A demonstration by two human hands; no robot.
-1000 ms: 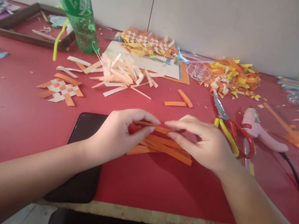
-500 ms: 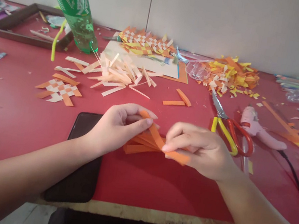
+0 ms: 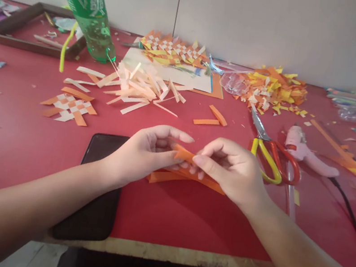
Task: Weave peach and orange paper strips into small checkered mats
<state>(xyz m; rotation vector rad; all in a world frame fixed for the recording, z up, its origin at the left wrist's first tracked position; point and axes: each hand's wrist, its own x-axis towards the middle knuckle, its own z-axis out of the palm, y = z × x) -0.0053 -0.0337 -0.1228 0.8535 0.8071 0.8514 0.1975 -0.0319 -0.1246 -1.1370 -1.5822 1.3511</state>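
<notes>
An orange paper strip (image 3: pixel 184 153) is pinched between my two hands. My left hand (image 3: pixel 148 149) grips its left end between thumb and fingers, and my right hand (image 3: pixel 229 167) grips the right end, thumb on top. Directly beneath the hands lies a pile of orange strips (image 3: pixel 167 177), partly hidden by the fingers. A black phone (image 3: pixel 93 210) lies under my left forearm. Left of the hands rests a small woven piece of orange and white paper (image 3: pixel 71 106).
Pale strips (image 3: pixel 141 86) are heaped behind the hands. Scissors (image 3: pixel 272 154) and a pink glue gun (image 3: pixel 309 153) lie to the right. Farther back are a green bottle (image 3: pixel 90 5), a dark frame (image 3: pixel 25 44), woven pieces (image 3: pixel 174 51) and an orange-yellow scrap pile (image 3: pixel 274 88).
Both hands have drawn closer together. My right hand has moved up slightly and turned, its thumb now on the strip. The held strip shows less of its length between the hands.
</notes>
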